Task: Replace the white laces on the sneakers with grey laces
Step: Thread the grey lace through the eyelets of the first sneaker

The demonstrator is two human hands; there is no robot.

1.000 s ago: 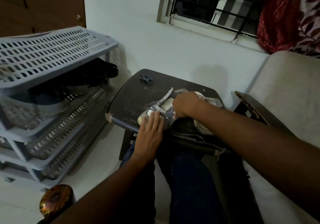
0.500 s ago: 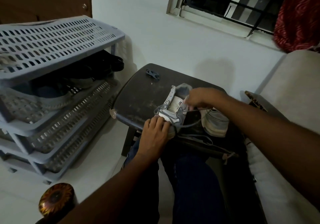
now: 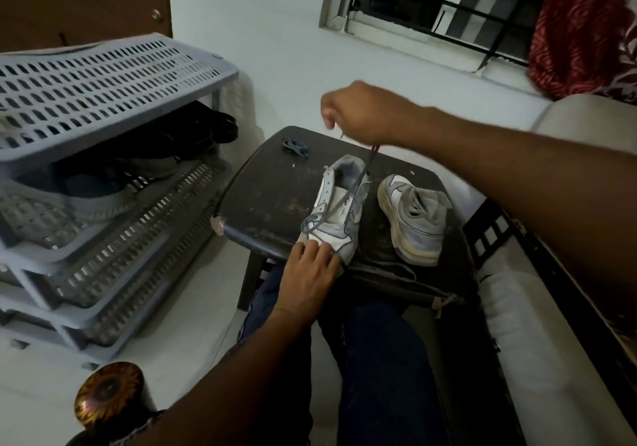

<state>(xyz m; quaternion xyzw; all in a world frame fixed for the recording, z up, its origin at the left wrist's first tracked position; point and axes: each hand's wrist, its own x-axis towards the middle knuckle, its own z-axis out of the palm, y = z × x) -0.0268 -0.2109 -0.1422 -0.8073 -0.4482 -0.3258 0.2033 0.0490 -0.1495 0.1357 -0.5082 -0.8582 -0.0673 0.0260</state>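
Two white and grey sneakers stand on a dark small table (image 3: 272, 201). The left sneaker (image 3: 336, 214) has a grey lace (image 3: 348, 194) threaded through its lowest eyelets. My right hand (image 3: 362, 111) is raised above the table's far side and pinches the lace's ends, pulling them taut upward. My left hand (image 3: 308, 273) presses on the toe of that sneaker with its fingers fairly straight. The right sneaker (image 3: 415, 218) lies beside it with no lace visible in its eyelets. A bundled grey lace (image 3: 295, 147) lies near the table's far left corner. Another loose lace (image 3: 396, 270) trails along the near edge.
A grey plastic shoe rack (image 3: 103, 156) with shoes on its shelves stands to the left. A pale sofa (image 3: 593, 128) is on the right, with a dark box (image 3: 510, 256) beside the table. My legs are under the table's near edge. A round patterned object (image 3: 108, 394) sits on the floor.
My right hand has risen from the sneaker's tongue up and away, drawing the grey lace taut. The right sneaker has come into full view. My left hand stays on the toe.
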